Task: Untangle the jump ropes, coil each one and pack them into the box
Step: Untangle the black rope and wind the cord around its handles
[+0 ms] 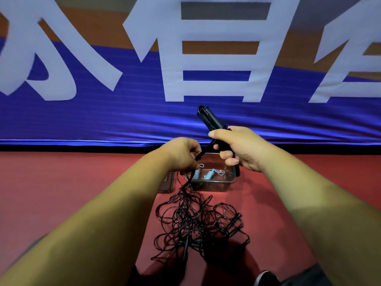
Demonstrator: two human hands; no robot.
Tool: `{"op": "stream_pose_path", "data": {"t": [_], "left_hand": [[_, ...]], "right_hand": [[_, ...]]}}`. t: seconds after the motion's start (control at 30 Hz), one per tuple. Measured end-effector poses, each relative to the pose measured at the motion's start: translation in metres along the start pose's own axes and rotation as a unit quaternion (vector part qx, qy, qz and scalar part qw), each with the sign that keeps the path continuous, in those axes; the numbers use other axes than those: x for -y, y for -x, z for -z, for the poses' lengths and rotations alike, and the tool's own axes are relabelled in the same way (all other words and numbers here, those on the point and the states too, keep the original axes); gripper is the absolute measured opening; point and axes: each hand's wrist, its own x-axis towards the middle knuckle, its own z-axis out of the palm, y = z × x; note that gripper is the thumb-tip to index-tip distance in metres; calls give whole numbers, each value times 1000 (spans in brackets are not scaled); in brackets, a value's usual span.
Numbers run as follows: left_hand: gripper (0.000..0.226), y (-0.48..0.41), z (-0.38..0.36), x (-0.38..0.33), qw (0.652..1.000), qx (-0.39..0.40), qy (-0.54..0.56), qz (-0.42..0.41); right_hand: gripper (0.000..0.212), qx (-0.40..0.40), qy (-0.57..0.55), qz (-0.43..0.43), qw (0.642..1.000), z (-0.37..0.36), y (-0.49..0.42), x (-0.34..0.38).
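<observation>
My right hand grips a pair of black jump-rope handles that stick up and to the left out of my fist. My left hand pinches the black cord running down from those handles. That cord drops into a tangled pile of black ropes on the red floor, with more black handles lying at the pile's right. Behind the pile stands a clear plastic box. Inside it lies a light blue jump rope with its handles side by side.
A dark lid lies flat on the floor left of the box. A large blue and orange banner with white characters hangs close behind the box. My shoe shows at the bottom edge. Red floor spreads left and right.
</observation>
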Motion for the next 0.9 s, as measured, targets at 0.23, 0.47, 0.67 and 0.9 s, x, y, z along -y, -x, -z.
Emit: {"op": "stream_pose_path", "data": {"t": [0.23,0.47,0.67,0.9], "left_hand": [[7,-4,10,2,992,-90,87,15],[18,15,27,-5,960,68,268,-45],[28,16,21,-22,983,7,163,-89],[29,17,7,-34,979,-98,-81,-159]], "right_hand": [[14,210,61,-70,973,-2,16,4],[22,343,183,-202,899,3,24,-2],[19,317,232,-198,898,3,18,-6],[15,245,315,-188,897,-3,10,-19]]}}
